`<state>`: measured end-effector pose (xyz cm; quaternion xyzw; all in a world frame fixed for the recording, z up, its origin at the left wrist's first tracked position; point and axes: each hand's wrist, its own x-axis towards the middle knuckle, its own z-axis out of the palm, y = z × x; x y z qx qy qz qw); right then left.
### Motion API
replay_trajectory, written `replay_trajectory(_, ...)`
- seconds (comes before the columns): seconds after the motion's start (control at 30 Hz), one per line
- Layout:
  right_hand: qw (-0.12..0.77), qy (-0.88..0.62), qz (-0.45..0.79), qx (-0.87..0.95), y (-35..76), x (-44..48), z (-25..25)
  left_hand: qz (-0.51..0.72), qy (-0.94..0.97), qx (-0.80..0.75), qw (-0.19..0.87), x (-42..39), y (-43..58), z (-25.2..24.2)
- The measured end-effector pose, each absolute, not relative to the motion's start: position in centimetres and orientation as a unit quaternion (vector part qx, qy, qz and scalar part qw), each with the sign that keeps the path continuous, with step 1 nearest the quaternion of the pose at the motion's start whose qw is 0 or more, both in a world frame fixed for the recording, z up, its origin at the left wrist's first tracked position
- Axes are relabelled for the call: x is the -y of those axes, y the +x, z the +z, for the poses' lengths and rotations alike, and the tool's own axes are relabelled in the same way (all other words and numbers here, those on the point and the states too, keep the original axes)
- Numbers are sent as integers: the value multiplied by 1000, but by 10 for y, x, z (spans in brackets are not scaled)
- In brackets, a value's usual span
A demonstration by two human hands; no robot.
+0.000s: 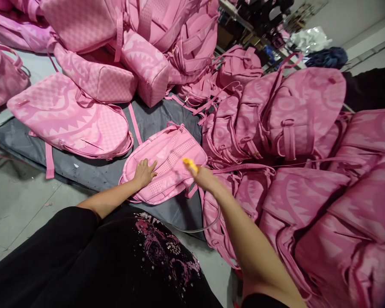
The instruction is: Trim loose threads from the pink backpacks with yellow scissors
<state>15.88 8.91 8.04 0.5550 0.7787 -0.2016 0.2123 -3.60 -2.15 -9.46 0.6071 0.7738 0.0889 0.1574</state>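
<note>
A pink backpack [167, 167] lies on the grey sheet in front of me, its strap side with perforated padding facing up. My left hand [144, 173] rests on its near left part, thumb and fingers apart. Over the right part of this backpack, my right hand [201, 176] is closed around a yellow-orange air blow gun [190, 164], only partly visible. A thin pale hose [192, 231] curves below that hand. Whether the blow gun touches the backpack I cannot tell.
Another pink backpack [73, 117] with a toothed shark print lies to the left. Piled pink bags [150, 64] rise at the back, and stacked backpacks [288, 115] line the right. The grey sheet [83, 169] covers the low surface; tiled floor [22, 205] shows at left.
</note>
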Motion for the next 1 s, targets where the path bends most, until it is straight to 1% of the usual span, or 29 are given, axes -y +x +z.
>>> replay_trajectory(0.07, 266, 498, -314, -763, 156, -79, 76, 89, 603, -776, 165, 22, -37, -92)
replay_trajectory(0.1, 271, 504, -327, -752, 158, -79, 75, 90, 594, -781, 170, 22, -36, -90)
replay_trajectory(0.13, 256, 537, -298, -746, 164, -82, 75, 92, 584, -788, 174, 23, -34, -86)
replay_trajectory(0.2, 210, 621, -175, -735, 181, -94, 77, 108, 563, -800, 180, 27, -27, -75)
replay_trajectory(0.23, 206, 636, -144, -729, 190, -100, 78, 123, 560, -798, 182, 30, -21, -69)
replay_trajectory(0.27, 218, 632, -154, -727, 198, -106, 79, 139, 568, -789, 187, 35, -15, -64)
replay_trajectory(0.33, 259, 598, -234, -722, 211, -114, 81, 162, 612, -747, 203, 46, -1, -57)
replay_trajectory(0.37, 267, 591, -252, -718, 215, -115, 82, 167, 642, -717, 216, 52, 6, -55)
replay_trajectory(0.47, 242, 641, -160, -710, 221, -111, 85, 138, 701, -651, 258, 67, 23, -60)
replay_trajectory(0.5, 251, 641, -163, -707, 223, -108, 87, 115, 700, -651, 271, 69, 27, -64)
replay_trajectory(0.6, 295, 583, -282, -703, 230, -95, 94, 53, 669, -684, 287, 68, 34, -74)
replay_trajectory(0.63, 290, 586, -281, -703, 233, -91, 96, 46, 663, -691, 285, 66, 34, -77)
replay_trajectory(0.67, 274, 611, -246, -701, 237, -87, 99, 48, 662, -692, 284, 65, 34, -79)
replay_trajectory(0.73, 247, 657, -185, -687, 247, -81, 105, 77, 657, -687, 300, 61, 33, -83)
replay_trajectory(0.77, 249, 655, -205, -683, 252, -78, 108, 104, 646, -684, 322, 59, 31, -85)
replay_trajectory(0.8, 255, 638, -251, -681, 257, -75, 112, 141, 625, -683, 351, 57, 29, -87)
replay_trajectory(0.83, 257, 622, -297, -678, 262, -73, 115, 189, 589, -683, 389, 55, 26, -90)
replay_trajectory(0.87, 251, 620, -315, -674, 266, -70, 118, 238, 542, -682, 430, 52, 24, -92)
replay_trajectory(0.9, 233, 640, -291, -671, 270, -68, 120, 280, 492, -679, 467, 49, 23, -94)
replay_trajectory(0.97, 201, 700, -190, -658, 275, -64, 122, 329, 417, -669, 519, 44, 23, -100)
replay_trajectory(1.0, 202, 703, -177, -658, 276, -61, 122, 342, 393, -661, 539, 42, 25, -102)
